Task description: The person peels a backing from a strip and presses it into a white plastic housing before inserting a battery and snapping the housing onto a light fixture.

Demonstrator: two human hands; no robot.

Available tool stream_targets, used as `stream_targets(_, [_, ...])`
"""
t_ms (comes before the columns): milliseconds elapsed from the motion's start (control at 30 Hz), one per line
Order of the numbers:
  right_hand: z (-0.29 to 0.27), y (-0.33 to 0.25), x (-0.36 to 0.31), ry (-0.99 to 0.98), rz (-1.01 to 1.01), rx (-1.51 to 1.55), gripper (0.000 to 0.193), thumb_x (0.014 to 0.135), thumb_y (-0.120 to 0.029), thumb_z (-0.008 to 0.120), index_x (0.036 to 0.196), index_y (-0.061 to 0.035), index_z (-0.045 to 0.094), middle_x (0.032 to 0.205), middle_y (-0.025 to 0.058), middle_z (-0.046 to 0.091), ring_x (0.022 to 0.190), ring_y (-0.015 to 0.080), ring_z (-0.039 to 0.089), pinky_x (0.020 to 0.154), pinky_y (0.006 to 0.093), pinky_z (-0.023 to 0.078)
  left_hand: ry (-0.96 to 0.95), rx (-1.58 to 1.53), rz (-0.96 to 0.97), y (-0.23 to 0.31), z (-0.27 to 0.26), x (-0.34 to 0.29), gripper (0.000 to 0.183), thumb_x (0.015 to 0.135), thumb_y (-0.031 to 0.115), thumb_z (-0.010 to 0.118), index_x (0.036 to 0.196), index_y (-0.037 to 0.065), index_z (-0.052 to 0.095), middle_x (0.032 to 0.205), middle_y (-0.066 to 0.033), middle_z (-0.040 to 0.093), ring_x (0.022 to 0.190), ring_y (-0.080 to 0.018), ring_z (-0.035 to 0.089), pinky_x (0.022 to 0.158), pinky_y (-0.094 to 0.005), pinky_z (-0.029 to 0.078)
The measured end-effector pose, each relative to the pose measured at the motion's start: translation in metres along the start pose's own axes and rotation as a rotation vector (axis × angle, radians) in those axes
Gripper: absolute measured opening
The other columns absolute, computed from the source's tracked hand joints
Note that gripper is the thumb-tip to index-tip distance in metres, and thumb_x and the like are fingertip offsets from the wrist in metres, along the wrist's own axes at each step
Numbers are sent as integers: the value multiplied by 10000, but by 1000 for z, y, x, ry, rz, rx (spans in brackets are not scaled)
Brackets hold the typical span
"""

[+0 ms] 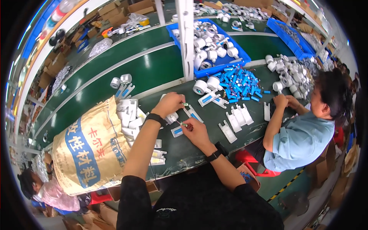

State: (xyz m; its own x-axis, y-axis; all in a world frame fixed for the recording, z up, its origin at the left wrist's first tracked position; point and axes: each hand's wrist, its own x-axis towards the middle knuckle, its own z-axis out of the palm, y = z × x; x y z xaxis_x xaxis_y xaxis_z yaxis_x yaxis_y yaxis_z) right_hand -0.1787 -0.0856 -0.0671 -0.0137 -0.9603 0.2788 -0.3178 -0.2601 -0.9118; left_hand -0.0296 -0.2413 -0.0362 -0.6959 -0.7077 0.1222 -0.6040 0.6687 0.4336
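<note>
Over the green bench, my left hand (171,104) is closed, pinching a small green circuit board (186,104) at its fingertips. Nearer to me, my right hand (196,134) pinches a similar small green piece (184,124). Between the hands lies a white round housing (171,118), partly covered by my left hand. A white plastic holder with a blue cell (177,131) lies just left of my right fingers. Another white holder (193,113) with a blue cell sits beyond my right hand. Any wires between the pieces are too fine to make out.
White plastic parts (129,115) and a large paper sack (90,147) are at the left. Blue cells (239,82) lie heaped ahead right, below a blue crate (245,61) of white housings. White holders (239,115) stand in rows. A co-worker (303,138) sits at the right.
</note>
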Motion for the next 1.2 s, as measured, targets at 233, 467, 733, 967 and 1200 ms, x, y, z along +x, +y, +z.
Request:
stream_targets(233, [2, 7, -6, -10, -30, -77, 173, 830, -80, 786, 936, -24, 662, 695, 29, 617, 617, 70, 571, 577, 245, 479, 114, 395, 77, 10, 35, 9, 60, 761, 111, 682, 806, 94, 717, 833, -142, 710, 846, -321, 696, 804, -422, 550])
stream_targets(467, [5, 15, -3, -4, -11, -61, 154, 853, -80, 779, 919, -10, 659, 704, 1, 606, 634, 54, 548, 588, 223, 467, 68, 260, -69, 15, 28, 17, 70, 766, 86, 674, 808, 77, 730, 860, -162, 711, 874, -353, 707, 782, -460, 574])
stream_targets(733, [3, 7, 8, 43, -19, -106, 152, 831, -83, 780, 900, -25, 658, 703, 46, 618, 618, 92, 570, 579, 259, 472, 4, -133, -2, -19, 0, 20, 200, 654, 167, 832, 802, 73, 735, 806, -124, 714, 802, -317, 696, 744, -422, 550])
stream_targets(967, [-3, 6, 8, 47, -4, -67, 143, 829, -63, 770, 887, -15, 649, 723, 74, 639, 629, 114, 606, 590, 267, 494, -62, -302, -49, -17, -12, 22, 236, 686, 188, 855, 830, 43, 735, 776, -125, 722, 724, -280, 694, 679, -379, 537])
stream_targets(1200, [-2, 9, 9, 35, -3, -57, 143, 826, -65, 768, 901, -13, 659, 729, 77, 649, 634, 126, 621, 602, 271, 509, -79, -330, -69, -17, -11, 23, 237, 709, 156, 866, 848, 24, 729, 769, -114, 727, 689, -222, 693, 648, -340, 529])
